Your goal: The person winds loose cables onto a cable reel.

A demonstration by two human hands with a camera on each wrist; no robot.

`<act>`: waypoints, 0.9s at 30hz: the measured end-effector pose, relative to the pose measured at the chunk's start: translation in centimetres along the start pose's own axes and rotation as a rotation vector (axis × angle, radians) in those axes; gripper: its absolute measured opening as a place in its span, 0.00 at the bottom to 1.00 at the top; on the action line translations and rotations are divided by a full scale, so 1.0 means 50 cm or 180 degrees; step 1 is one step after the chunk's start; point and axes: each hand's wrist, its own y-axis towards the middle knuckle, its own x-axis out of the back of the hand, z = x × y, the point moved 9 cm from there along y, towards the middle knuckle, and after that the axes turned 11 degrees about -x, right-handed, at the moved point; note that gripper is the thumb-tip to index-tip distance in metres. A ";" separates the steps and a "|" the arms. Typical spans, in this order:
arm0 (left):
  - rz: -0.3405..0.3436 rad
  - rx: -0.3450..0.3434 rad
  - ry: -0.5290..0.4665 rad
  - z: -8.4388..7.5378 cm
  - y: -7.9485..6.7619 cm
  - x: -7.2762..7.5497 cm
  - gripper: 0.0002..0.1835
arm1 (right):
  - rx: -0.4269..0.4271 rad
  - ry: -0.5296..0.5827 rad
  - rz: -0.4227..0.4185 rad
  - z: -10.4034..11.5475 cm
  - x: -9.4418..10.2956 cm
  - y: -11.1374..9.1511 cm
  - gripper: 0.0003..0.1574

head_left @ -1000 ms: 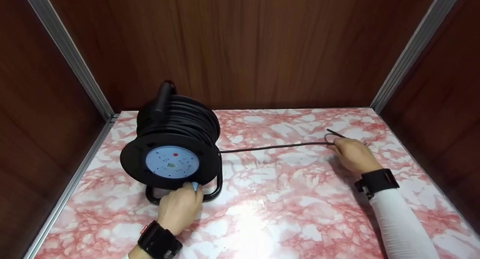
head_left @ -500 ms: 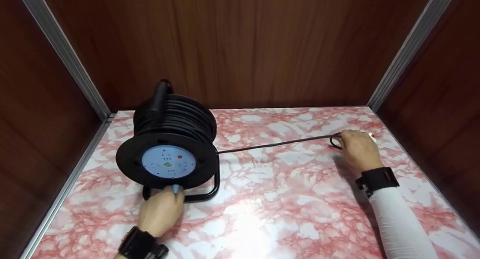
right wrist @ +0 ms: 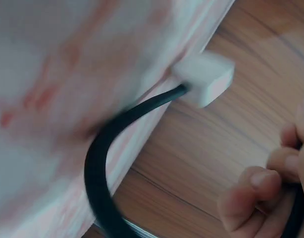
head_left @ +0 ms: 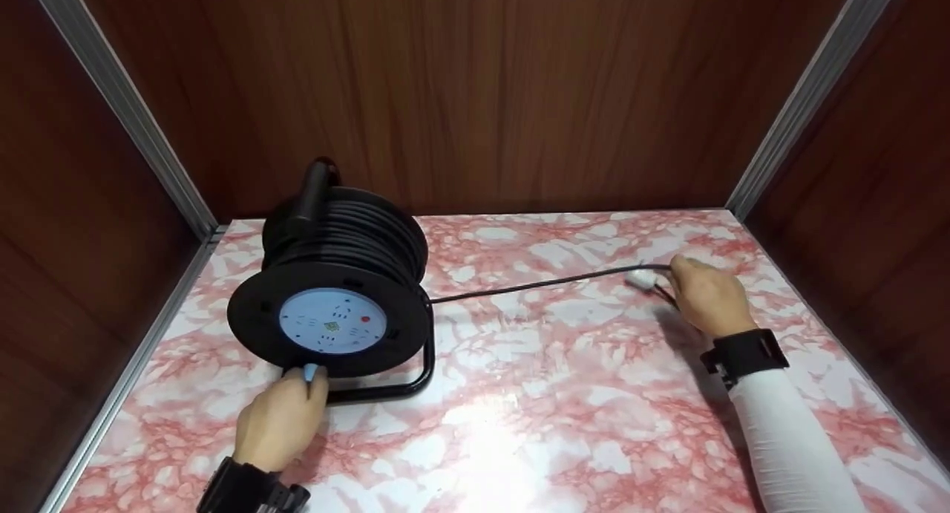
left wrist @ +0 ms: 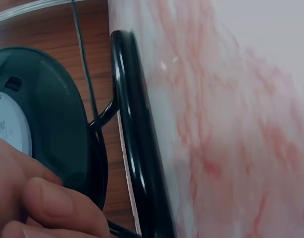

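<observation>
A black cable reel (head_left: 404, 321) stands on the left of the table, wound with black cable, a pale blue socket panel (head_left: 332, 321) on its front disc. At the disc's lower rim my left hand (head_left: 278, 424) pinches a light blue knob (head_left: 310, 371); in the left wrist view its curled fingers hide the knob. From the reel, a stretch of cable (head_left: 542, 283) runs taut to the right. My right hand (head_left: 709, 298) grips that cable with curled fingers. A white plug (right wrist: 206, 79) hangs on a bent loop of cable beside the right hand.
The reel rests on a black tube frame (head_left: 382, 393), with a black carrying handle (head_left: 315, 194) above. A red and white marbled tabletop (head_left: 564, 379) lies under everything. Brown wood panels (head_left: 475, 90) with metal corner strips enclose it at the back and sides.
My left hand has carried the knob leftward along the disc's bottom, and the panel has turned clockwise. The white plug has come into view left of my right hand, which still holds the cable.
</observation>
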 end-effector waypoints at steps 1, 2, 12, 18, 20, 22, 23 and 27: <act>0.0005 0.0011 -0.0012 0.002 0.000 0.002 0.33 | 0.0003 0.0000 0.0121 0.000 -0.005 -0.001 0.14; 0.0007 0.0017 -0.0022 0.003 0.000 0.005 0.33 | 0.0024 -0.0005 0.0199 0.001 -0.008 -0.002 0.14; -0.0086 0.0139 -0.0164 0.023 -0.008 0.047 0.35 | 0.0024 0.0394 0.0038 -0.009 0.031 0.003 0.21; -0.0415 0.0284 -0.0223 0.035 -0.015 0.086 0.33 | -0.0072 0.0419 0.0159 -0.024 0.013 -0.001 0.27; -0.0545 0.0317 -0.0288 0.036 -0.016 0.100 0.33 | -0.0111 0.0441 0.0375 -0.026 -0.003 -0.003 0.26; -0.0660 0.0355 -0.0394 0.036 -0.016 0.115 0.33 | -0.0175 0.0465 0.0568 -0.028 -0.015 -0.005 0.26; -0.0716 0.0368 -0.0461 0.035 -0.016 0.124 0.33 | -0.0238 0.0491 0.0660 -0.030 -0.021 -0.007 0.26; -0.0923 0.0434 -0.0803 0.026 -0.014 0.158 0.34 | -0.0418 0.0607 0.0994 -0.024 -0.039 -0.009 0.28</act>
